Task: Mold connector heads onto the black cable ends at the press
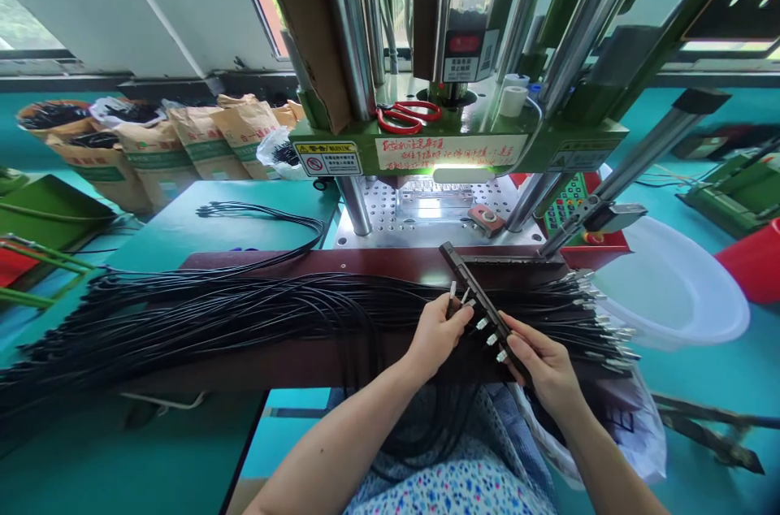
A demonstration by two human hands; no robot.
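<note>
A long dark bar (476,293) is held at a slant above the bench, with several silver cable connectors (491,339) along its lower left side. My right hand (542,359) is closed round the bar's lower end. Just left of the bar, my left hand (436,330) pinches black cable ends with silver tips, close to the connectors. Beneath both hands, a thick bundle of black cables (244,308) lies across the dark red bench board (292,361), its silver ends (609,336) at the right. Another dark bar (512,261) rests behind the held one.
A green press (341,133) with steel columns stands ahead, red scissors (408,115) on its ledge. Its perforated plate (383,227) carries a metal mould. A white tub (676,287) and a red control box (594,243) are right; paper sacks (152,157) stand back left.
</note>
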